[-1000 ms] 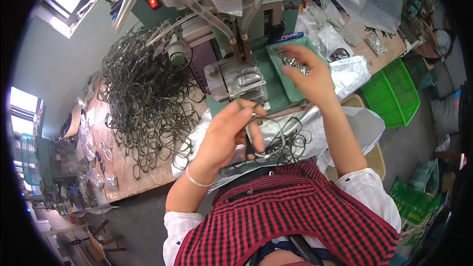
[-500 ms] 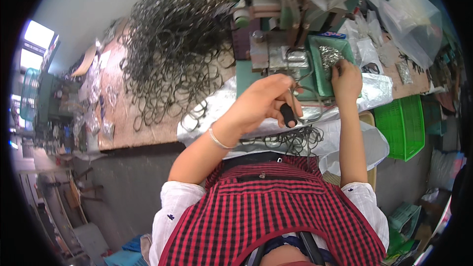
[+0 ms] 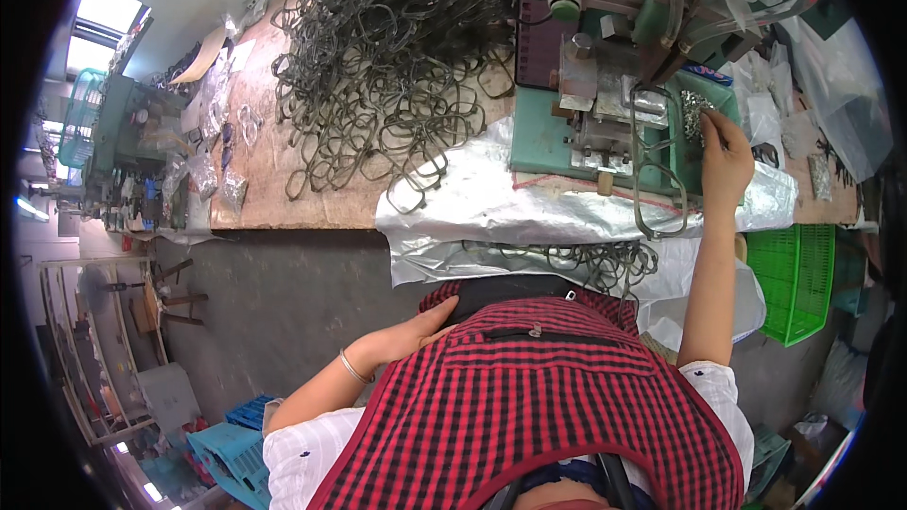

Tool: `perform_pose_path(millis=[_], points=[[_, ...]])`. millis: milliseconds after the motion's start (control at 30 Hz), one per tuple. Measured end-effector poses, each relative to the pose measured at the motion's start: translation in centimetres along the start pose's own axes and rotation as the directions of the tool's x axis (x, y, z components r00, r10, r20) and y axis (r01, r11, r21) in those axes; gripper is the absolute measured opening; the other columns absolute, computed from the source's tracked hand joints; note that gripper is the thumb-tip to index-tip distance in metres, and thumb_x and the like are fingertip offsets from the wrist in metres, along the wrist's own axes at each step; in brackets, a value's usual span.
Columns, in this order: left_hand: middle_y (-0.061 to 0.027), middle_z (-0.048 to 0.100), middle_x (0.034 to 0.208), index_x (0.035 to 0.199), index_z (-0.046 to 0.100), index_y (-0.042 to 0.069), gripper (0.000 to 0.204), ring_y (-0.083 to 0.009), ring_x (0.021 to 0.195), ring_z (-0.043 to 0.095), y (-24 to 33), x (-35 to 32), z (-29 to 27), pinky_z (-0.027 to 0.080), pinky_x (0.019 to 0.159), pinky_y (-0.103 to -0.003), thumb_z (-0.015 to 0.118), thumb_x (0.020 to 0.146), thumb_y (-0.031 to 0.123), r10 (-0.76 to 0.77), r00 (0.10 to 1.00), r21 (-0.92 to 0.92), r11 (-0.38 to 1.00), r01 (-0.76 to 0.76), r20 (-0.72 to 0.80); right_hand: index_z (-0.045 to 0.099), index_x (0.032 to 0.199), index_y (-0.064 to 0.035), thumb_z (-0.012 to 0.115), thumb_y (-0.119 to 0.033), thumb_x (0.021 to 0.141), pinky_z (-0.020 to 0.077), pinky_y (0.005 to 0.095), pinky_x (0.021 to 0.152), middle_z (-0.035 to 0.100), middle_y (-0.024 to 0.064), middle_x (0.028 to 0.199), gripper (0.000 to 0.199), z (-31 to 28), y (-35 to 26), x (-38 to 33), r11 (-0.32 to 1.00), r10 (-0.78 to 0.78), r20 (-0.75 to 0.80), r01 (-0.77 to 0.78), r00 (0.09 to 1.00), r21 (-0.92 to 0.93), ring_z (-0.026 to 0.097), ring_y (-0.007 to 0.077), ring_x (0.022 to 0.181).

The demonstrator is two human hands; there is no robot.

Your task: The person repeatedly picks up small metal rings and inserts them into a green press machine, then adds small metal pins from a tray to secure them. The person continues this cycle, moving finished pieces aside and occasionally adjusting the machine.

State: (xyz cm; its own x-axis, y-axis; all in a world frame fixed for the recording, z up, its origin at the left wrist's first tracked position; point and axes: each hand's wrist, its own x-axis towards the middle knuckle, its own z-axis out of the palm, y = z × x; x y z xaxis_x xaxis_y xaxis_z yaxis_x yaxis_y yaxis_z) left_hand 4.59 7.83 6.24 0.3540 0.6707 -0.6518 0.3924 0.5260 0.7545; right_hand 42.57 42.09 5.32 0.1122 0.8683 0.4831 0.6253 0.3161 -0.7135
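Observation:
My right hand [image 3: 726,159] is at the green tray [image 3: 693,153], its thumb and fingers bent together beside a heap of small silvery metal parts [image 3: 695,113]. Whatever lies between those fingertips is too small to make out. A dark eyeglass frame [image 3: 640,203] stands on the metal fixture [image 3: 605,146] of a bench machine, one rim reaching over the bench's front edge. My left hand [image 3: 411,332] rests on the apron at my waist with fingers stretched out, some partly hidden, holding nothing visible.
A large pile of dark eyeglass frames [image 3: 378,66] covers the bench's left part. More frames [image 3: 614,264] lie on the silvery sheet [image 3: 463,198] below the front edge. A green crate [image 3: 794,283] stands at the right, plastic bags [image 3: 831,85] behind it.
My left hand has let go of the eyeglass frame, now on the fixture, and dropped to my waist; the black thing at its fingers is out of sight. My right hand stays at the tray.

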Motion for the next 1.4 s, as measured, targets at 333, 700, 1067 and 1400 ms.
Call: perform_pose_path(millis=[333, 700, 1067, 1400], points=[[-0.0126, 0.071, 0.100, 0.101, 0.073, 0.004, 0.016, -0.0322, 0.095, 0.065, 11.0, 8.3, -9.7, 0.052, 0.086, -0.040, 0.074, 0.086, 0.008, 0.755, 0.348, 0.806, 0.592, 0.003, -0.556, 0.078, 0.106, -0.0014, 0.074, -0.008, 0.090, 0.0523, 0.0285, 0.087, 0.076, 0.0084, 0.096, 0.017, -4.2, 1.9, -3.8, 0.995, 0.101, -0.011, -0.101, 0.995, 0.003, 0.069, 0.0162, 0.089], [-0.0093, 0.063, 0.094, 0.089, 0.065, 0.007, 0.012, -0.0336, 0.094, 0.060, 8.4, 14.6, -15.8, 0.050, 0.080, -0.046, 0.072, 0.079, 0.005, 0.749, 0.365, 0.828, 0.445, 0.340, -0.552, 0.071, 0.115, -0.0018, 0.076, -0.009, 0.082, 0.0524, 0.0293, 0.083, 0.074, 0.0049, 0.092, 0.034, -2.1, -10.9, 2.2, 0.916, -0.019, 0.289, -0.100, 0.957, 0.390, 0.069, 0.0139, 0.088], [-0.0133, 0.067, 0.107, 0.109, 0.055, -0.003, 0.014, -0.0166, 0.094, 0.066, 25.3, 10.6, -8.2, 0.057, 0.087, -0.030, 0.065, 0.101, 0.002, 0.817, -0.101, 0.391, 0.160, -0.906, -0.568, 0.056, 0.134, 0.0034, 0.076, 0.005, 0.084, 0.0520, 0.0280, 0.091, 0.071, 0.0030, 0.097, 0.054, 1.3, -12.2, 1.6, 0.521, 0.097, 0.403, -0.391, 0.910, 0.759, 0.069, 0.0124, 0.095], [-0.0170, 0.069, 0.106, 0.110, 0.052, -0.001, 0.018, -0.0223, 0.096, 0.070, 24.3, 13.6, -7.6, 0.057, 0.090, -0.036, 0.066, 0.098, 0.002, 0.896, -0.110, 0.444, 0.104, -0.890, -0.429, 0.057, 0.132, 0.0047, 0.076, -0.007, 0.085, 0.0477, 0.0244, 0.081, 0.070, 0.0006, 0.086, 0.052, 1.2, -15.2, -0.3, 0.499, 0.181, 0.329, -0.375, 0.927, 0.781, 0.060, 0.0072, 0.082]])
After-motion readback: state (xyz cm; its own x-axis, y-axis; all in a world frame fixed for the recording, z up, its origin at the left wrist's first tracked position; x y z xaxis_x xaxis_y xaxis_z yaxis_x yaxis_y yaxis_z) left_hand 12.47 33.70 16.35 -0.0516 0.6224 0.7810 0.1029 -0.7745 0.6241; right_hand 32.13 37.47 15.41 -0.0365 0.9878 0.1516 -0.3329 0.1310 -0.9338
